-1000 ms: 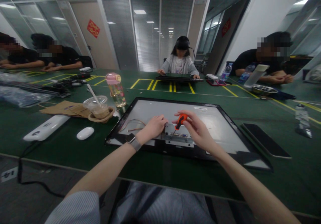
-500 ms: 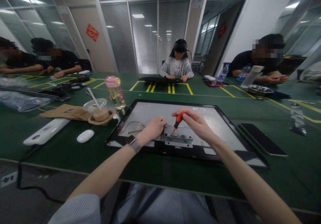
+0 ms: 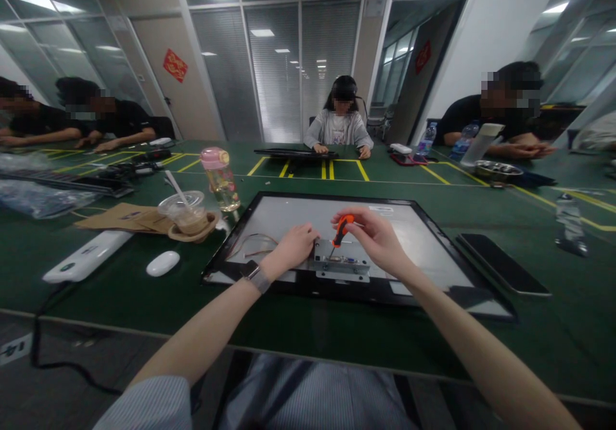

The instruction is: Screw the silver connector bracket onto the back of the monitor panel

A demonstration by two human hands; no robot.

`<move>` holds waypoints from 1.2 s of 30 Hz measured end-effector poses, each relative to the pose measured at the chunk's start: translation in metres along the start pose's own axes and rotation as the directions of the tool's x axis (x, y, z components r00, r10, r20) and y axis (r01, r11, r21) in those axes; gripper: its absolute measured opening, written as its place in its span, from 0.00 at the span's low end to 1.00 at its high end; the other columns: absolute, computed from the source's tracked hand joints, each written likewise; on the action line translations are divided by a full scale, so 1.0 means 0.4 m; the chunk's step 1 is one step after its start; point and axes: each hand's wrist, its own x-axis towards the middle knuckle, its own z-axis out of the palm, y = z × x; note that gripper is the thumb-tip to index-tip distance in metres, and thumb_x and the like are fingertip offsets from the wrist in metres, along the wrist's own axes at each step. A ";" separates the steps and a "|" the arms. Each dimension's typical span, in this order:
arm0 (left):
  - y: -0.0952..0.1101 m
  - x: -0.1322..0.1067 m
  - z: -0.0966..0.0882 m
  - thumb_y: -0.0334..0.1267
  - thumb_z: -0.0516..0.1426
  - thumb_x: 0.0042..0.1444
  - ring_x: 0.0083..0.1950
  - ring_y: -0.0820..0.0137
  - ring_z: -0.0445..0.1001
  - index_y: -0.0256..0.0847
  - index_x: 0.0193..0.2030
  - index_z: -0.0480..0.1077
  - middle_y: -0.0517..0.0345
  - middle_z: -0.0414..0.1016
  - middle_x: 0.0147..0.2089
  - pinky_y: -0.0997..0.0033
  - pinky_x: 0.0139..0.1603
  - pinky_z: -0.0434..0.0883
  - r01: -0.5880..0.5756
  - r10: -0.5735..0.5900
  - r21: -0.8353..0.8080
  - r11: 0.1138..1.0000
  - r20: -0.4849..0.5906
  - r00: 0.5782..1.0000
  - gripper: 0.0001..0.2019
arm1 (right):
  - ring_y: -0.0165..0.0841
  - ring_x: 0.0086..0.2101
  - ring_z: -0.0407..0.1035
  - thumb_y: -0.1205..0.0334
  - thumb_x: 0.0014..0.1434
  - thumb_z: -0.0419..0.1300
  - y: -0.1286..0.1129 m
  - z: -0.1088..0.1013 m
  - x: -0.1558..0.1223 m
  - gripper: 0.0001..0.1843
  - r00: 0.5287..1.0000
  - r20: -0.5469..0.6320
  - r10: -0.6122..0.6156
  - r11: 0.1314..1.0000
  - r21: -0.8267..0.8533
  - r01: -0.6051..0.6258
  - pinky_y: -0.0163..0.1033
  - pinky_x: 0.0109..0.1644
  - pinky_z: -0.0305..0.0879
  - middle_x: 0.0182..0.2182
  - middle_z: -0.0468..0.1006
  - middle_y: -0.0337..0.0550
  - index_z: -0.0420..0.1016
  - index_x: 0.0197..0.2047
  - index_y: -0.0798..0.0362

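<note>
The screwdriver [image 3: 341, 228] is in the right hand [image 3: 375, 242], its orange handle pinched between thumb and fingertips. We see its long axis tilted. The handle is up at the fingertips, and the shaft runs down and leftward from that hand to a tip that seems to touch the bracket [image 3: 344, 267] near its upper left corner. So the tip lies between the two hands, with the right hand gripping the tool.

The left hand [image 3: 294, 247] rests just left of the tip, fingers curled down at the bracket's left edge. We cannot tell whether they pinch anything. A watch [image 3: 258, 278] sits on that wrist.

Under both hands the panel [image 3: 428, 240] lies flat on the table [image 3: 337, 334], grey side up in a black frame. Thin wires [image 3: 254, 245] loop just left of the left hand. Further left lie a mouse [image 3: 162, 263], a cup [image 3: 187, 208] and a bottle [image 3: 220, 178]. Well to the right of the right hand lies a phone [image 3: 503, 264], beside the panel's edge.
</note>
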 end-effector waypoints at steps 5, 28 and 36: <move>-0.002 0.003 0.003 0.29 0.47 0.68 0.48 0.62 0.73 0.40 0.52 0.73 0.49 0.71 0.47 0.62 0.50 0.70 -0.005 0.004 0.017 1.000 0.009 1.000 0.15 | 0.38 0.41 0.78 0.62 0.61 0.67 -0.007 0.004 -0.006 0.08 0.998 -0.026 -0.054 0.995 -0.086 0.052 0.45 0.45 0.79 0.40 0.83 0.44 0.82 0.44 0.46; -0.008 0.004 0.016 0.29 0.48 0.68 0.47 0.62 0.74 0.41 0.53 0.74 0.50 0.72 0.48 0.63 0.50 0.70 -0.005 0.004 -0.015 1.000 -0.035 0.999 0.15 | 0.37 0.46 0.77 0.54 0.63 0.66 0.031 -0.015 -0.020 0.14 0.983 0.007 0.182 0.944 0.280 -0.177 0.49 0.54 0.74 0.42 0.84 0.43 0.82 0.52 0.41; -0.008 0.005 0.013 0.28 0.48 0.67 0.48 0.62 0.74 0.40 0.54 0.73 0.50 0.72 0.49 0.62 0.51 0.70 0.002 -0.002 -0.020 1.000 -0.022 1.000 0.16 | 0.38 0.45 0.77 0.54 0.59 0.70 0.020 -0.024 -0.017 0.10 0.996 -0.007 0.089 0.988 0.128 -0.087 0.46 0.50 0.77 0.44 0.81 0.44 0.85 0.44 0.45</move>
